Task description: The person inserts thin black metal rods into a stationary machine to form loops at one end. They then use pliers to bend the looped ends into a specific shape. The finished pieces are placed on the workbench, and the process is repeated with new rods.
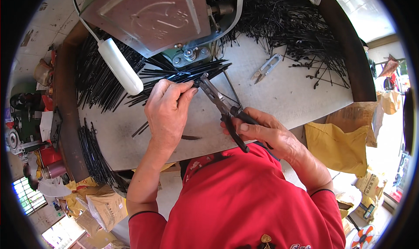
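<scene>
My left hand pinches the end of a thin black rod or cord in front of the machine, beside the plier jaws. Its fingers are closed. In my right hand are pliers with dark handles, tilted so that their metal jaws reach up to my left fingertips. Whether the jaws grip the piece I cannot tell. Several thin black rods lie across the tabletop just beyond my left hand, under the machine's front.
A machine with a brownish panel stands at the far side, a white lamp hanging beside it. Thread snips lie on the pale tabletop. Black rods are heaped at left; knobbed black pieces pile up far right. Dark raised edging borders the table.
</scene>
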A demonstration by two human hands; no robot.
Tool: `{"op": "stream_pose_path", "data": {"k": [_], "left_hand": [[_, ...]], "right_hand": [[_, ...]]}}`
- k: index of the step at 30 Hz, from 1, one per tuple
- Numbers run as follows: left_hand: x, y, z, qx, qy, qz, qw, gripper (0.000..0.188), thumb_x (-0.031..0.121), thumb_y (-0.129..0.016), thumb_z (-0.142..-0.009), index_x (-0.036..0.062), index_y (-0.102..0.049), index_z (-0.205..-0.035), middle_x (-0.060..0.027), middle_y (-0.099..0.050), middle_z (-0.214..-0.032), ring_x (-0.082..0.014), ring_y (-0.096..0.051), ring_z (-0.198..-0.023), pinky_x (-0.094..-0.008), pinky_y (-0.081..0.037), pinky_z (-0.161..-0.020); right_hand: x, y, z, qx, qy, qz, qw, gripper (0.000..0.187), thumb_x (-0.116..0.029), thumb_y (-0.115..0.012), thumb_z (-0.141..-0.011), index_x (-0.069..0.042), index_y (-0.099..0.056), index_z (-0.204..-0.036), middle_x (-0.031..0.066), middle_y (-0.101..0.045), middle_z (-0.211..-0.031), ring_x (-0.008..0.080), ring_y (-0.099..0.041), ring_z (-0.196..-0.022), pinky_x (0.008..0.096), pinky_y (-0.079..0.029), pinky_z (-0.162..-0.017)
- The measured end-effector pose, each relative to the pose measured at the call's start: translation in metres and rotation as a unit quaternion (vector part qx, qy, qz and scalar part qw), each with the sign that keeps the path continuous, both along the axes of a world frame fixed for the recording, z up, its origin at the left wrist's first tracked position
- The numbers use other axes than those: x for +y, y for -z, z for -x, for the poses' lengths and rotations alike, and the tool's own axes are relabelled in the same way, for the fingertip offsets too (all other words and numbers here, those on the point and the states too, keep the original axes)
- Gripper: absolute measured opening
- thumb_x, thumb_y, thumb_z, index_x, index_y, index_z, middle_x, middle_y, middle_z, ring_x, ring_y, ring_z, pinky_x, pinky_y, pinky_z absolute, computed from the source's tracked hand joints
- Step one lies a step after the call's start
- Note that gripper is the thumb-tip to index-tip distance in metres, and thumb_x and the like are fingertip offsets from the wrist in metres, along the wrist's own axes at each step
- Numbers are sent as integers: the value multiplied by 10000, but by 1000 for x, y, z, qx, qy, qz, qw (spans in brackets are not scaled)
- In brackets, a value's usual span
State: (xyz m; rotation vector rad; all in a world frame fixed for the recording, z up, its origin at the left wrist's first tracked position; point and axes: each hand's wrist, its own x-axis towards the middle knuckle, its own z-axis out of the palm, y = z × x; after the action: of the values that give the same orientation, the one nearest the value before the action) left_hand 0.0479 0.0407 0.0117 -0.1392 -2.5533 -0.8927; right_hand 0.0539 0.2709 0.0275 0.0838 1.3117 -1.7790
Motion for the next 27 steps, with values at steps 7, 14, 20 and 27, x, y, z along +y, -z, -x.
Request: {"op": "stream_pose_path", "data": {"k": [7,14,20,27], "left_hand": [[1,-1,-1,-1,5,24,1000,154,49,-756,-739,12,-694,-874,-62,-572,-738,-149,-536,-636,-278,-417,-563],[5,-12,-4,-37,11,-11,999,143,37,-751,-738,13,-701,-870,-56,-581,-735,-142,-534,-620,-271,-410,-557],[7,-17,-9,-54,13,-33,998,126,30,-746,-751,7,-703,-867,-45,-582,-735,-112,-522,-625,-252,-401,-557],[9,-11,-15,-13,29,-114,993,131,26,-754,-755,-7,-699,-869,-42,-599,-760,-102,-535,-660,-236,-415,-585]], "right_hand": [[4,-3,0,177,-79,-183,964,376,-197,-599,-886,11,-523,-1190,128,-617,-1008,197,-579,-975,339,-435,-918],[15,-5,8,217,-125,-233,940,424,-199,-618,-829,47,-506,-1156,195,-604,-844,288,-595,-799,408,-456,-744],[18,-3,5,295,-172,-278,898,417,-136,-594,-799,49,-507,-1163,239,-585,-842,375,-596,-798,421,-469,-735],[29,-7,13,470,-118,-307,819,353,-123,-574,-824,40,-504,-1129,206,-597,-901,340,-631,-805,452,-480,-731]]}}
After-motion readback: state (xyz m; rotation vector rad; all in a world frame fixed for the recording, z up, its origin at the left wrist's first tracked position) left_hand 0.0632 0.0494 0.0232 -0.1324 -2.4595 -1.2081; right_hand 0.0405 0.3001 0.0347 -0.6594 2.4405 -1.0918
